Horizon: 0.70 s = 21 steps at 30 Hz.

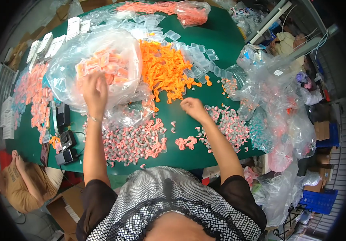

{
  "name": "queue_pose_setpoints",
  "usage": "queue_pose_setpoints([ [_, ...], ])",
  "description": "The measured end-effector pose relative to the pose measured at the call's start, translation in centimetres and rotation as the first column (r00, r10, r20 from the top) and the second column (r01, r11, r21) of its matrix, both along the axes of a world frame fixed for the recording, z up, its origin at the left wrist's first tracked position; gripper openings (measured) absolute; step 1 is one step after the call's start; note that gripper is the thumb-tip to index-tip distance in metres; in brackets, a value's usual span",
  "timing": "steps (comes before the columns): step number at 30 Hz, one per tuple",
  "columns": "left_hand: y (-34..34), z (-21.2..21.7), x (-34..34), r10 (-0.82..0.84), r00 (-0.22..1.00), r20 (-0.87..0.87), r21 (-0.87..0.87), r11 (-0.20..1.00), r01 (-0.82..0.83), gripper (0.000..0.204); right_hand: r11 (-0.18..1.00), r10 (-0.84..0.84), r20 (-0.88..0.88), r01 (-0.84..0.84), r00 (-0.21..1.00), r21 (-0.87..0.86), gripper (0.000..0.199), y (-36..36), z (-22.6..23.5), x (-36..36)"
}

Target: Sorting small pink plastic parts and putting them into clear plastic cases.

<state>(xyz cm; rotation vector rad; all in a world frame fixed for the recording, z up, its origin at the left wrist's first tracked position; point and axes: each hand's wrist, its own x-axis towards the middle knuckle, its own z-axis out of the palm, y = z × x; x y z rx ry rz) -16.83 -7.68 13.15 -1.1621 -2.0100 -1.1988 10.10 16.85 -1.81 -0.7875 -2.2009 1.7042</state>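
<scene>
My left hand (95,91) reaches up to the mouth of a large clear plastic bag (66,64) that holds small orange packed boxes (102,66); whether it holds anything I cannot tell. My right hand (192,107) hovers with curled fingers over the green table (217,36), just below a heap of orange cords (165,70) and left of a spread of small pink pieces (231,126). Whether it grips something small is hidden. Below my left forearm lies a flat bag of pink-and-grey pieces (134,140).
Several clear little plastic cases (199,62) lie beyond the orange heap. Crumpled clear bags (275,84) crowd the right edge. Pink packets (36,98) and white boxes (44,44) line the left side, with black devices (66,146). Another person (22,180) sits at lower left.
</scene>
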Motion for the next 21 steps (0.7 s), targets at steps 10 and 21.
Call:
queue_pose_setpoints([
  [10, 0.6, -6.7, 14.2, -0.406, 0.779, 0.478, -0.174, 0.826, 0.536, 0.01, 0.49, -0.273, 0.108, 0.042, 0.956, 0.871, 0.028, 10.7, 2.3, -0.7],
  [21, 1.3, -6.4, 14.2, -0.407, 0.823, 0.396, -0.201, 0.836, 0.51, 0.008, 0.527, -0.071, 0.116, -0.061, 0.991, 0.848, 0.009, 11.3, 4.1, 1.3],
])
